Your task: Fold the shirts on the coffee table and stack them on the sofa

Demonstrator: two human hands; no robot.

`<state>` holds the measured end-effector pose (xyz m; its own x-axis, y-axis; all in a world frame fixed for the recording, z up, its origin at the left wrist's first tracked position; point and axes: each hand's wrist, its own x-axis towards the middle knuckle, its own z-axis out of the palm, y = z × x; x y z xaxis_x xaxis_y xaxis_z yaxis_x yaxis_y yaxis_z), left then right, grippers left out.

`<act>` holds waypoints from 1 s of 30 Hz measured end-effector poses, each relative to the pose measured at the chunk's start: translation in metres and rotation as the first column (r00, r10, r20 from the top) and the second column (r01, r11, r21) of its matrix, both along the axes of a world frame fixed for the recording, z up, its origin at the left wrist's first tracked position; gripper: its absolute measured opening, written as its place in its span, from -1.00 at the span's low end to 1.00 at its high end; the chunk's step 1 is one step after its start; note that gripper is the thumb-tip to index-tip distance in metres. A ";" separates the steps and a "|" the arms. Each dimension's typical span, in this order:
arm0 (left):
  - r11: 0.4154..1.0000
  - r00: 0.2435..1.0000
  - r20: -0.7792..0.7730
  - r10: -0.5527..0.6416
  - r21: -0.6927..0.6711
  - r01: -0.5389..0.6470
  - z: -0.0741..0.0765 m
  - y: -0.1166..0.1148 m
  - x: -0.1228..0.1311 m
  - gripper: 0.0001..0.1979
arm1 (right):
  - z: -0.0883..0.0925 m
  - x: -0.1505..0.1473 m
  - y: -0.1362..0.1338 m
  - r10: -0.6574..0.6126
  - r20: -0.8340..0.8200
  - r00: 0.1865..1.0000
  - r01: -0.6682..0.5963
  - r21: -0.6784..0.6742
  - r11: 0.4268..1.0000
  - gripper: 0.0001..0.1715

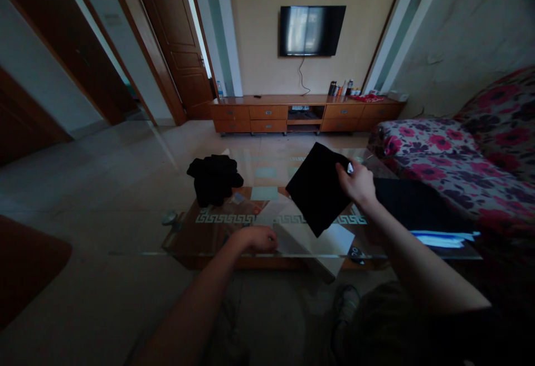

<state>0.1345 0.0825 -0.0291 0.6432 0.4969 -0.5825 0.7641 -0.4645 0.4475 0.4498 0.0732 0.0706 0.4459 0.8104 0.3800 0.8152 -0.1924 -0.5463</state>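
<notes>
My right hand (358,182) grips a flat, square black cloth (320,188) by its right edge and holds it tilted above the glass table (154,246). A small whitish bit (350,168) shows at the fingers; what it is I cannot tell. My left hand (259,239) is closed, its fingers curled near the table's front edge. Whether anything is in it is hidden. A crumpled heap of black cloth (215,176) lies on the left of the table. On the right is a flat black piece (413,204) with a white-and-blue edged bundle (445,239) at its front.
Beneath or on the glass lies a pale flat board (338,238); which, I cannot tell. A flowered sofa (443,160) borders the table on the right. Farther back stands a long wooden cabinet (267,112) below a wall television (311,30). My shoe (346,305) shows below the table edge.
</notes>
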 end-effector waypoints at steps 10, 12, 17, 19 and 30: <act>0.996 0.998 -0.046 0.031 0.090 -0.027 0.006 -0.005 -0.004 -0.75 | 0.092 0.089 -0.028 -0.331 0.205 0.921 0.316 0.102 0.943 -0.39; 0.994 0.998 -0.055 0.027 0.104 -0.022 0.008 -0.006 -0.002 -0.74 | 0.095 0.110 -0.032 -0.370 0.214 0.904 0.350 0.124 0.928 -0.39; 0.993 0.998 -0.068 0.010 0.117 -0.002 0.010 -0.007 0.000 -0.70 | 0.089 0.152 -0.040 -0.427 0.197 0.882 0.410 0.123 0.904 -0.38; 0.993 0.997 -0.075 0.007 0.121 0.002 0.009 -0.006 0.000 -0.70 | 0.086 0.163 -0.043 -0.445 0.183 0.876 0.432 0.110 0.895 -0.38; 0.990 0.995 -0.096 -0.002 0.138 0.016 0.004 -0.002 0.003 -0.68 | 0.062 0.215 -0.044 -0.443 0.030 0.896 0.436 0.135 0.890 -0.47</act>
